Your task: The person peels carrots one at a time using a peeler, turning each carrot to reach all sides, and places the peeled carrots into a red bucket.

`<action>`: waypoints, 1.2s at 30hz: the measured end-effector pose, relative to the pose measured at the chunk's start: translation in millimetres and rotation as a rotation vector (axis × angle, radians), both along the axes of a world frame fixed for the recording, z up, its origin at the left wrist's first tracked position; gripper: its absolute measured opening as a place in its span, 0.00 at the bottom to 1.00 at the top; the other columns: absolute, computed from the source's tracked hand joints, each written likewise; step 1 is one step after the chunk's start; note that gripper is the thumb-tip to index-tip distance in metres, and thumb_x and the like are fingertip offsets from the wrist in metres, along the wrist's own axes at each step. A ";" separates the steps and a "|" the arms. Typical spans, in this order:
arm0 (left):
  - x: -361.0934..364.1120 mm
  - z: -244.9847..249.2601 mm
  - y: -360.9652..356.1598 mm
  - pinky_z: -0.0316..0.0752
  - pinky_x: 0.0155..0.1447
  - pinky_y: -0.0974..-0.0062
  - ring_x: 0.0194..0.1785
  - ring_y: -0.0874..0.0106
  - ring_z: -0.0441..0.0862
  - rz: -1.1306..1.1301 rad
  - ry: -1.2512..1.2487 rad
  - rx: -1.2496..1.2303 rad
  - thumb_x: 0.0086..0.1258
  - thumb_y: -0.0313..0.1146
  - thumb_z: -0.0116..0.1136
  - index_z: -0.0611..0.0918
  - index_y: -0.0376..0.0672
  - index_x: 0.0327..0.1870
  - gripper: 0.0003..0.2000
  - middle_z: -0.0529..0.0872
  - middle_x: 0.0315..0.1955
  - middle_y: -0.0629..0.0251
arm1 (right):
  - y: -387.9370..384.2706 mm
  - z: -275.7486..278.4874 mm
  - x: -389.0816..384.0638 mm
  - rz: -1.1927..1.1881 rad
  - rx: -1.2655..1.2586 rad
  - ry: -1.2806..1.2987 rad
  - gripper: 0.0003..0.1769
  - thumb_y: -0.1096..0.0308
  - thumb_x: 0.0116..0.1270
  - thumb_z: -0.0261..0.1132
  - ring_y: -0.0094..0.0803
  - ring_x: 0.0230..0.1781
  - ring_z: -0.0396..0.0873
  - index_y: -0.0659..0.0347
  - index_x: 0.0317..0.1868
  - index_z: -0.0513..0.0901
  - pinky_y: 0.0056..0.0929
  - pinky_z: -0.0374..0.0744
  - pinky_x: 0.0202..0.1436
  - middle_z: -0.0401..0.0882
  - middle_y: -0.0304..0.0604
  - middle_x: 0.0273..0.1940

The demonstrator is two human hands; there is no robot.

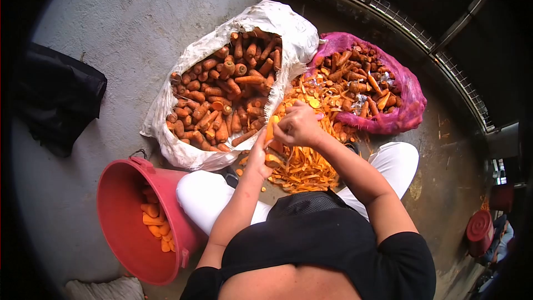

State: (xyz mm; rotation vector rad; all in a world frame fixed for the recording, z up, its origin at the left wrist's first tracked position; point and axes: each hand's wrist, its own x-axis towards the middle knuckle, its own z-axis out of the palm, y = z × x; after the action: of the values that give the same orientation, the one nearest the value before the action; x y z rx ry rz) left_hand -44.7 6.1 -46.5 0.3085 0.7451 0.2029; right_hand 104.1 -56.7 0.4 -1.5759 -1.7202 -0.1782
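My left hand [259, 158] is closed around a carrot [270, 132], bright orange where its skin is off. Another peeled orange piece [272, 160] shows just below that hand's fingers. My right hand [300, 125] is curled against the upper part of the carrot. A small pinkish end shows beside its fingers, but the tool itself is hidden. Beneath both hands spreads a heap of orange peelings [311, 169]. Beyond the left hand, a white sack [158, 97] lies open, full of unpeeled carrots [227, 86].
A pink mesh sack [412, 97] with carrots and scraps lies at the far right. By my left knee stands a tilted red bucket [119, 211] with peeled carrots [158, 222] inside. Black cloth [61, 94] hangs on the grey wall. Another red container [480, 230] is at right.
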 end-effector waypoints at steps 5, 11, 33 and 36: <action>-2.9 1.7 -1.2 0.79 0.31 0.71 0.34 0.70 0.82 -0.062 0.031 0.214 0.74 0.50 0.46 0.75 0.47 0.54 0.19 0.81 0.37 0.64 | 4.6 -5.7 22.4 -0.144 -0.121 0.018 0.20 0.63 0.56 0.61 0.32 0.13 0.67 0.51 0.07 0.74 0.30 0.69 0.30 0.70 0.35 0.09; -15.3 24.4 -11.5 0.79 0.31 0.74 0.30 0.70 0.81 -0.243 -0.093 0.210 0.75 0.51 0.43 0.72 0.40 0.56 0.23 0.81 0.34 0.57 | 18.3 -44.6 123.4 -0.621 -0.478 -0.209 0.24 0.53 0.63 0.54 0.29 0.14 0.75 0.52 0.11 0.81 0.31 0.76 0.44 0.76 0.35 0.11; -8.5 25.5 -4.7 0.80 0.31 0.74 0.32 0.71 0.82 -0.166 -0.069 0.307 0.76 0.50 0.43 0.75 0.43 0.53 0.20 0.81 0.34 0.65 | -0.3 -6.7 27.6 -0.180 -0.052 0.043 0.17 0.62 0.56 0.61 0.30 0.12 0.63 0.49 0.10 0.80 0.33 0.66 0.28 0.68 0.33 0.09; -9.9 22.2 -8.3 0.78 0.27 0.76 0.29 0.71 0.81 -0.245 -0.084 0.237 0.76 0.51 0.41 0.73 0.42 0.54 0.21 0.80 0.31 0.62 | 13.9 -13.5 82.6 -0.396 -0.296 0.037 0.20 0.58 0.61 0.57 0.30 0.10 0.63 0.50 0.12 0.81 0.34 0.73 0.35 0.69 0.35 0.09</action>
State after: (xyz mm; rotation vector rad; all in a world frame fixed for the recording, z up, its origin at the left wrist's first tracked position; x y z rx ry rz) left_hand -54.6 -2.2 -24.2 0.6095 0.5949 0.0714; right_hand 186.7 -42.8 -13.1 -2.1175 -1.4379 -0.0908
